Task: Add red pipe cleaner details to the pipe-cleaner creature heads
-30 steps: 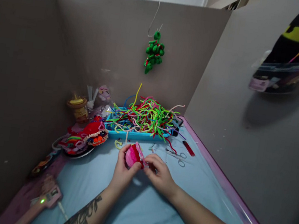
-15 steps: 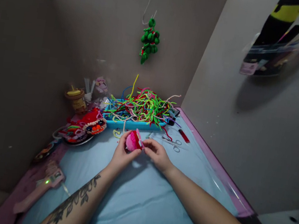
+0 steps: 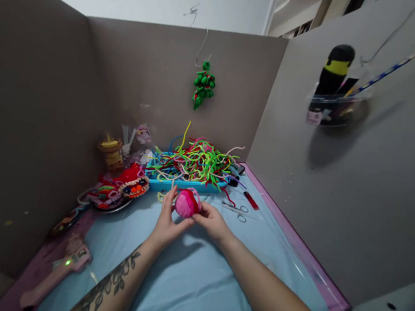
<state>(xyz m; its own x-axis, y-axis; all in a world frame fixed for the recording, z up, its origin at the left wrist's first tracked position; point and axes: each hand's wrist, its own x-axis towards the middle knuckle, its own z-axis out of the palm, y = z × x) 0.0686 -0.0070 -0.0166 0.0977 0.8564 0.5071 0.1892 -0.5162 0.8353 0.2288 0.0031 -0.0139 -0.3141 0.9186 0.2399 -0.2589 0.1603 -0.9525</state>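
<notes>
1. While the left hand [image 3: 167, 229] cups the left and near side of a rounded pink-and-red fuzzy piece [image 3: 185, 204], the right hand [image 3: 213, 223] pinches its right edge; the grip is closed around it on both sides, just above the middle of the tabletop [image 3: 208, 276], which has a light blue cover.
2. Just beyond the hands, a bright blue tray [image 3: 186, 188] overflows with tangled pipe cleaners [image 3: 204, 161], mostly green, red and pink.
3. To the right of the hands lie scissors [image 3: 241, 213] and, near them, a small flat red object [image 3: 251, 201].
4. Left of the tray, a dish [image 3: 114, 209] carries red fuzzy pieces with orange and rainbow details; a brown cup [image 3: 113, 159] stands behind.
5. Near the left forearm is a pink glue gun [image 3: 54, 278], its green light glowing.
6. On the grey back partition hangs a green Christmas-tree ornament [image 3: 204, 87]; on the right one, a clear holder [image 3: 336, 101] contains a pencil [image 3: 388, 74].
</notes>
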